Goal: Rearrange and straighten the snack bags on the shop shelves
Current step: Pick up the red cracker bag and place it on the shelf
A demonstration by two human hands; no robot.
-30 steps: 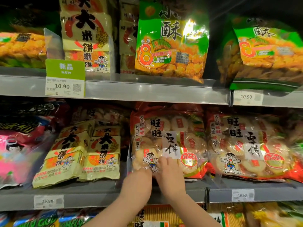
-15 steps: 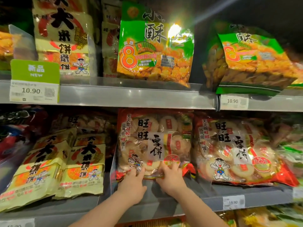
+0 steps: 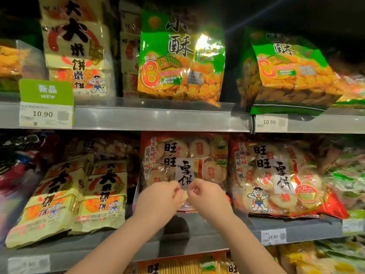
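Straightening red rice-cracker bag [image 3: 183,165], centre frame, middle shelf [image 3: 296,226] | left hand [image 3: 160,200] and right hand [image 3: 209,198] both pinching its lower front | yellow bags [image 3: 79,194] at lower left lie slumped, seemingly unstraightened

This is a shop aisle. Grey metal shelves [image 3: 158,119] carry rows of packaged snack bags [image 3: 181,66] facing outward. Printed price tags sit along the shelf edge: one under a green "NEW" card [image 3: 46,91] reads 10.90, another [image 3: 270,122] right of it reads the same; the blurred lower tag [image 3: 273,236] perhaps 19.90.
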